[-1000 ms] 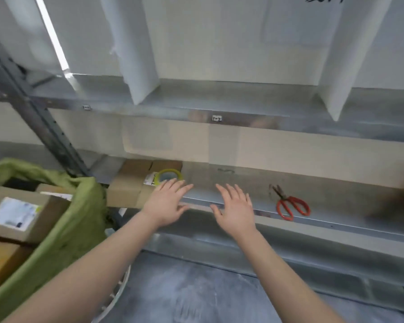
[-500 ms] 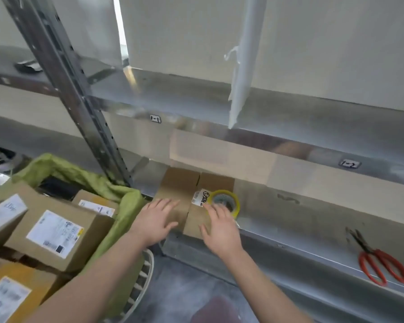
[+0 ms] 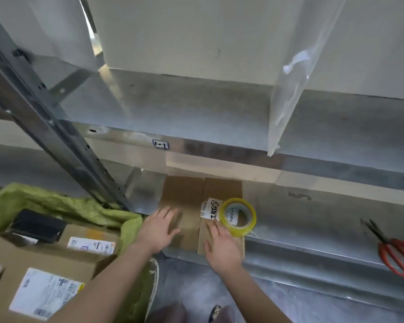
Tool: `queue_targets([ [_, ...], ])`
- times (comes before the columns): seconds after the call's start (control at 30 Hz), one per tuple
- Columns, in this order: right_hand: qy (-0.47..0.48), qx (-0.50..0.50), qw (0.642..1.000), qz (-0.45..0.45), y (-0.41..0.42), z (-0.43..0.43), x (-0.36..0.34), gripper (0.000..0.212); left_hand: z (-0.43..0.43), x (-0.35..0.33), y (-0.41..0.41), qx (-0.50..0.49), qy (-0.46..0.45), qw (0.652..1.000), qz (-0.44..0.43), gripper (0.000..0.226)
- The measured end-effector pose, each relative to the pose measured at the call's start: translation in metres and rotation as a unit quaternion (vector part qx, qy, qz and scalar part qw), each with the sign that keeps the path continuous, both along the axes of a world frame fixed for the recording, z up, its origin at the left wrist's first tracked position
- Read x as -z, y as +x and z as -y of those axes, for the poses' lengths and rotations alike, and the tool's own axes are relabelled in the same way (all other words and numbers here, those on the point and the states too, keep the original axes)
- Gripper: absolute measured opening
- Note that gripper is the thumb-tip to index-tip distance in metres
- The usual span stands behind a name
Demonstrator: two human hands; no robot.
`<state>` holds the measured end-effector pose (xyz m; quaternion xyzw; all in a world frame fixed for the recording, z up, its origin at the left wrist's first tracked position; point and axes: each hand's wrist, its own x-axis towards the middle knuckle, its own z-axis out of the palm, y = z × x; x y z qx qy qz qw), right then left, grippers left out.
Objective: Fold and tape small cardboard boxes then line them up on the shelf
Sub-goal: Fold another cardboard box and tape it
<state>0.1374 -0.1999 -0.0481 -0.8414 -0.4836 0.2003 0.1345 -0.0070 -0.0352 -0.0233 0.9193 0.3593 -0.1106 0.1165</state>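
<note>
Left hand (image 3: 160, 229): lies palm down on the left panel of the flattened cardboard (image 3: 184, 194), fingers straight and a little spread; the fingertips are blurred
Left grip: open, holding nothing, only pressing on the panel
Right hand (image 3: 222, 248): lies palm down on the right panel of the same cardboard, close to its near edge, fingers straight and pointing toward the tape roll (image 3: 241, 231)
Right grip: open, nothing clasped; the fingertips are just beside the roll, and whether they touch it cannot be told
Flattened cardboard: brown, two panels with a crease between them, lying flat at the left end of the lower shelf (image 3: 301, 220), just right of the metal post (image 3: 63, 145); its near edge reaches the shelf's front lip
White label (image 3: 209, 209): stuck on the right panel, handwriting on it, partly under the roll
Tape roll: yellowish and clear, lying flat on the right panel, the hole facing up
Scissors (image 3: 385, 244): red handles, on the same shelf, well apart to the right
Upper shelf (image 3: 196, 117): metal, carrying large pale panels; a clear plastic sheet (image 3: 296, 89) hangs down past its front edge
Green bag (image 3: 56, 203): left of the shelf, holding labelled boxes (image 3: 44, 292) and a black item (image 3: 37, 226)
Floor (image 3: 196, 283): grey, below the arms
</note>
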Motion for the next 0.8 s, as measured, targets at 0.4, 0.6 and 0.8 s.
queue_targets([
  [0.4,-0.02,0.048,0.998,0.017,-0.015,-0.009,0.02,0.063,-0.035,0.011,0.023,-0.073,-0.136,0.986,-0.069,0.079],
  [0.6,0.041,0.061,0.996,0.042,-0.01,-0.001,0.014,0.058,-0.051,0.008,0.024,-0.077,-0.2,0.976,-0.028,0.089],
  [0.8,0.083,0.086,0.988,0.096,-0.007,0.031,0.018,0.05,-0.088,0.0,0.006,-0.003,-0.209,0.978,-0.024,0.086],
])
